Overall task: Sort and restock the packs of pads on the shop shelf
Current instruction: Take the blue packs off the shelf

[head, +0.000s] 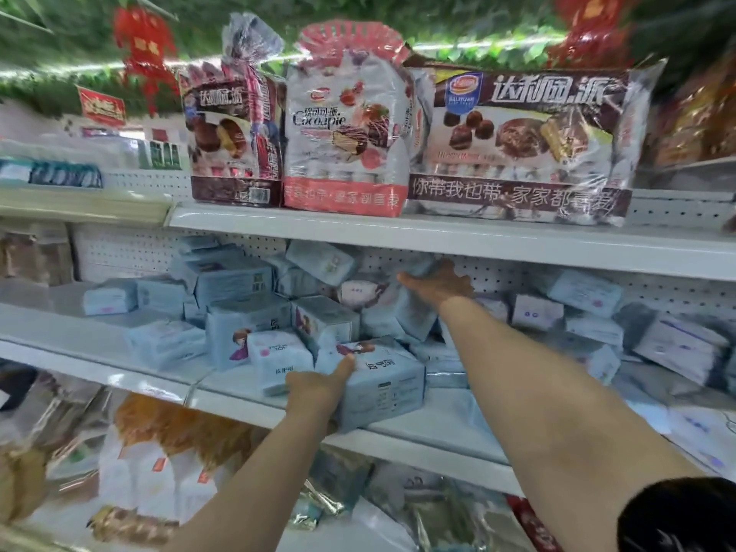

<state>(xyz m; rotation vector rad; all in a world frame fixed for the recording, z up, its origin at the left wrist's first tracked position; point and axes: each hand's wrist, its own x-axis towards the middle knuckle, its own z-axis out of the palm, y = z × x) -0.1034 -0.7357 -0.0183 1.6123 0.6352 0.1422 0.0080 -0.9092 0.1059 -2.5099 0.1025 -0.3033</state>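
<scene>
Pad pack (384, 388), lengthwise along shelf edge (418, 441), gripped by left hand (318, 386); right hand (438, 286) grasps rear pack (419, 266).

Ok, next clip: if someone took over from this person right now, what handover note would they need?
Left hand: grips the large pale blue rectangular plastic pack of pads at the front edge of the white metal middle shelf, thumb on top.
Right hand: reaches deep and seems to grip a smaller pale blue plastic pack near the white pegboard back; the view is blurred.
Done: little that shows. The other pale blue packs lie jumbled, tilted and piled.
Left: place both held packs, then sort and line up the heap.
</scene>
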